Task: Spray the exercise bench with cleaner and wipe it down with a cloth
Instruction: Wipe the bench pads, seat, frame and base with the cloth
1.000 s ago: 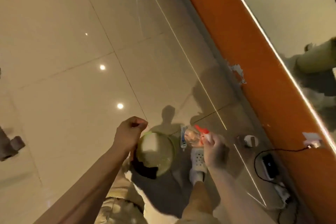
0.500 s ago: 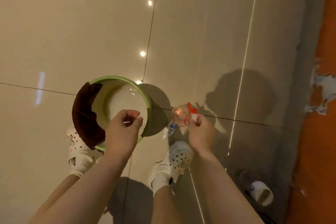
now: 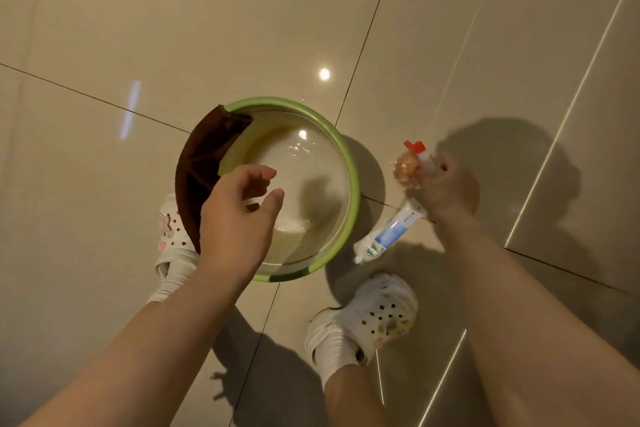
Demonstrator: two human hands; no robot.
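Head view looks straight down at a glossy beige tiled floor (image 3: 104,28) where the person stands. A round basin (image 3: 349,180) with a green rim sits on the floor in front of their feet, holding clear water that catches the ceiling lights. A dark brown cloth (image 3: 201,166) is draped over the basin's left rim, part of it hanging inside and part outside. The left hand (image 3: 235,215) hovers above the basin, just beside the cloth, fingers loosely spread and gently curved, holding nothing; I cannot tell whether it touches the cloth. The right hand (image 3: 446,187) is out to the right of the basin, fingers curled round the neck of a spray bottle (image 3: 408,166) with a red and white nozzle and a clear body that shows orange-tinted liquid. The same hand appears also to hold a white tube (image 3: 388,236) with blue print, which slants down and left below the wrist toward the basin; how it is gripped is hidden by the hand. White perforated clogs are on both feet: the left clog (image 3: 169,236) partly tucked behind the basin and the left forearm, the right clog (image 3: 377,319) near the tube's lower end. Shadows of the arms and body fall across the tiles on the right. No exercise bench shows in this view.
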